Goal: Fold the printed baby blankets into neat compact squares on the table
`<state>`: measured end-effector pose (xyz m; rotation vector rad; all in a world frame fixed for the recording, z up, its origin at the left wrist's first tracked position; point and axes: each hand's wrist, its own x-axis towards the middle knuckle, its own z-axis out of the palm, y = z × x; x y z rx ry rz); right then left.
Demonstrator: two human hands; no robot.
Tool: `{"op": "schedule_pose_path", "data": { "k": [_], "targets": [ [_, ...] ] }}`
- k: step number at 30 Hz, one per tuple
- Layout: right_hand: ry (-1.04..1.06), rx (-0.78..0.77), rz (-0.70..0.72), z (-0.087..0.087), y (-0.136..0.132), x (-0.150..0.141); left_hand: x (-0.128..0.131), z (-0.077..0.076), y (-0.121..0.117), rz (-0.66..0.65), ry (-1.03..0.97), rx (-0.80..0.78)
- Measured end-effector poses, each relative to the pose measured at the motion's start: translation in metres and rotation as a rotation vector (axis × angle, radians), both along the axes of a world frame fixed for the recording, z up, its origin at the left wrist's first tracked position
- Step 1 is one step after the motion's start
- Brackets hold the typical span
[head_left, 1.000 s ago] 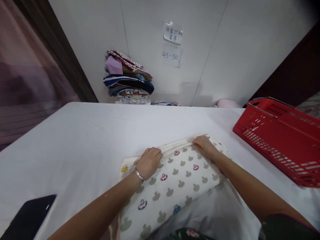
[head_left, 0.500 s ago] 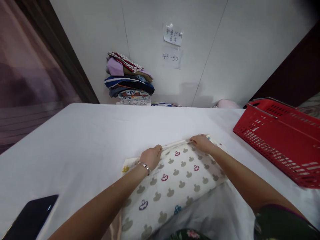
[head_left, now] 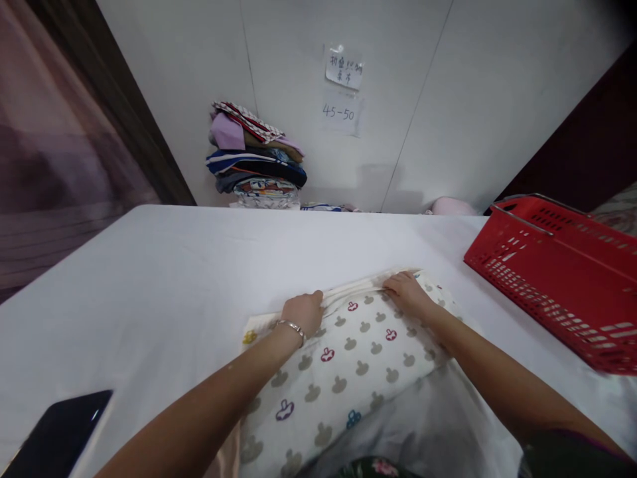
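Note:
A folded white cloth point(head_left: 348, 372) printed with small grey, red and blue shapes lies on the white table point(head_left: 199, 265) in front of me. My left hand point(head_left: 303, 312), with a thin bracelet on the wrist, is closed on the cloth's far folded edge near its left end. My right hand point(head_left: 405, 291) pinches the same far edge further right. Both forearms lie over the cloth.
A red plastic basket point(head_left: 557, 279) stands at the table's right. A dark phone point(head_left: 54, 435) lies at the near left corner. Behind the table a stack of folded clothes point(head_left: 256, 156) leans against the wall, below two paper notes point(head_left: 343, 89).
Both hands stay on the cloth's far edge with only slight shifts; the left hand has turned more onto the edge and the fold has bunched up a little.

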<state>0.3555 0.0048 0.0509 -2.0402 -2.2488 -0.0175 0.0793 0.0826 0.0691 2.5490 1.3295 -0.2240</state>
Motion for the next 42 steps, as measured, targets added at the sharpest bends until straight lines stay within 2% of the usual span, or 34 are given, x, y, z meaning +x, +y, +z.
{"op": "schedule_pose_path", "data": {
  "k": [7, 12, 16, 21, 24, 30, 38, 42],
  "targets": [
    [0.029, 0.041, 0.018, -0.001, 0.001, 0.001, 0.001, 0.001, -0.006, -0.064, 0.029, 0.056],
    [0.055, 0.030, 0.002, -0.001, 0.006, -0.003, -0.005, -0.002, -0.017, -0.118, -0.078, 0.214],
    [0.073, -0.016, 0.030, -0.001, 0.011, 0.002, -0.009, -0.005, -0.022, -0.155, -0.182, 0.272],
    [0.086, -0.061, 0.098, 0.001, 0.014, 0.008, -0.012, -0.006, -0.024, -0.176, -0.190, 0.263],
    [0.081, -0.038, 0.109, 0.004, 0.014, 0.009, -0.015, -0.006, -0.024, -0.189, -0.209, 0.268],
    [0.073, -0.027, 0.116, 0.007, 0.015, 0.008, -0.021, -0.006, -0.022, -0.154, -0.307, 0.223],
    [0.074, -0.008, 0.144, 0.007, 0.014, 0.006, -0.024, -0.011, -0.025, -0.269, -0.312, 0.227],
    [0.070, 0.024, 0.177, 0.005, 0.014, 0.005, -0.024, -0.011, -0.028, -0.276, -0.315, 0.259]
  ]
}}
